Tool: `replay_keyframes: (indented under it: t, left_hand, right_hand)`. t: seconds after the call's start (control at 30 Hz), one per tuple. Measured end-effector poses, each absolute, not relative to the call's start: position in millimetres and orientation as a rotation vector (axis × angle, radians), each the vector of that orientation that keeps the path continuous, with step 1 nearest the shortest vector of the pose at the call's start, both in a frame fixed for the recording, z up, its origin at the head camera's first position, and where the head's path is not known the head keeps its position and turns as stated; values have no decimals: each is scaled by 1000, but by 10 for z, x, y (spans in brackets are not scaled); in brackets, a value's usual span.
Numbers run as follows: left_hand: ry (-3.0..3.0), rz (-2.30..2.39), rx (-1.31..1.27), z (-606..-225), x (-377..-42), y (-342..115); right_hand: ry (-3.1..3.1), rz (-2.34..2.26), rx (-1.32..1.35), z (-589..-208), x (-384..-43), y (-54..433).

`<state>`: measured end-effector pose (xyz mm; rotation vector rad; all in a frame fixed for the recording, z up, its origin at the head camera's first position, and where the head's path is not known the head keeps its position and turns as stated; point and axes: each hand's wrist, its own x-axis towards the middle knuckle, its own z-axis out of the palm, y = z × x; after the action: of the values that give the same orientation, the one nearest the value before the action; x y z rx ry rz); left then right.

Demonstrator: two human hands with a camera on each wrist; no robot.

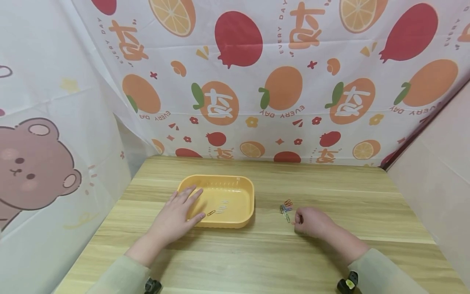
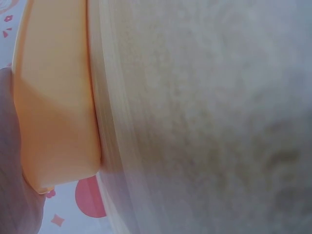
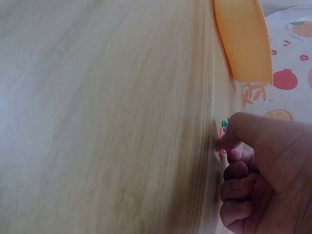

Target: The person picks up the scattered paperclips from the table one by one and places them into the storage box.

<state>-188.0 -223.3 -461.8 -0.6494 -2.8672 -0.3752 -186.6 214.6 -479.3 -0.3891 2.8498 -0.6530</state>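
Observation:
A yellow tray (image 1: pixel 242 220) stands on the table, with several white paper clips (image 1: pixel 222 207) and one orange paper clip (image 1: pixel 211 213) in it. Over its left end rests my left hand (image 1: pixel 176 216), fingers spread and fairly straight; in the left wrist view part of that hand lies along the tray's wall (image 2: pixel 58 107). To the right of the tray, my right hand (image 1: pixel 312 221) pinches a red paper clip (image 3: pixel 223 146) between thumb and index finger at the tabletop, its other fingers curled. Just beside it lies a small pile of coloured paper clips (image 1: pixel 285 208).
The wooden table (image 1: pixel 235 261) extends around the tray and the pile. Behind it hangs a fruit-print cloth (image 1: pixel 257 102); a bear-print cloth (image 1: pixel 33 163) hangs at the left and a pale panel (image 1: pixel 440 171) stands at the right.

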Motion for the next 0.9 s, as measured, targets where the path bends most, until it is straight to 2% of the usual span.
replay_keyframes:
  t: [0.27,0.9]
  left_hand:
    - [-2872,-365,-655,-4617,-1880,-2251]
    - [-2867,-378,-652,-4619,-1899,-2249]
  right_hand:
    - [2879,-579,-527,-4805,-1841,2184]
    - [2946,-702,-540,-4840,-1790,2245]
